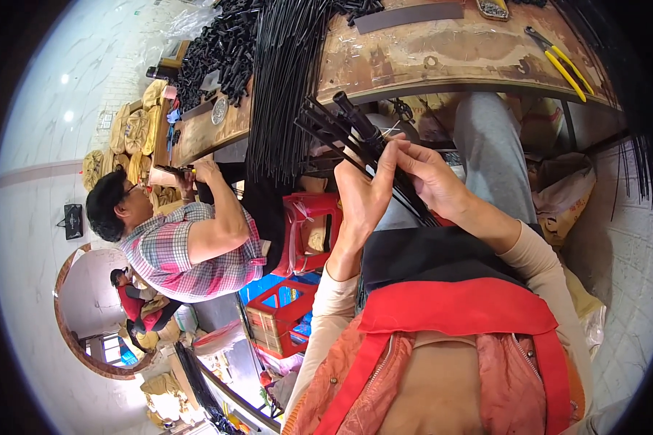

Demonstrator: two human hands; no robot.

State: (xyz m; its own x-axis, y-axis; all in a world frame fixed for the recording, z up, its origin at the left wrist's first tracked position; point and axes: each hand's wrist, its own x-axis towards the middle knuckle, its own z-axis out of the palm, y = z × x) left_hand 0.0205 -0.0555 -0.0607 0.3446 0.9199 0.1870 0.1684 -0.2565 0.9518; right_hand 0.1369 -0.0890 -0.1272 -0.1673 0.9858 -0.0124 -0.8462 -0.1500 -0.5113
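A bundle of black rods (323,134), some with thicker tube-like ends, slants across my lap below the bench edge. My left hand (363,199) is closed round the bundle, its thumb pointing up along it. Close against that thumb, my right hand (439,181) has its fingertips pinched together at the bundle's side. A thin white strand (391,130), like a tie, sticks out by the fingertips of both hands. Where it passes round the rods is hidden by my fingers.
Ahead is a worn wooden bench (442,54) with yellow-handled pliers (562,65) near its right edge. Long black rods (279,87) hang over its left side, beside a heap of black parts (210,61). At left, a co-worker (189,246) sits near red stools (308,225).
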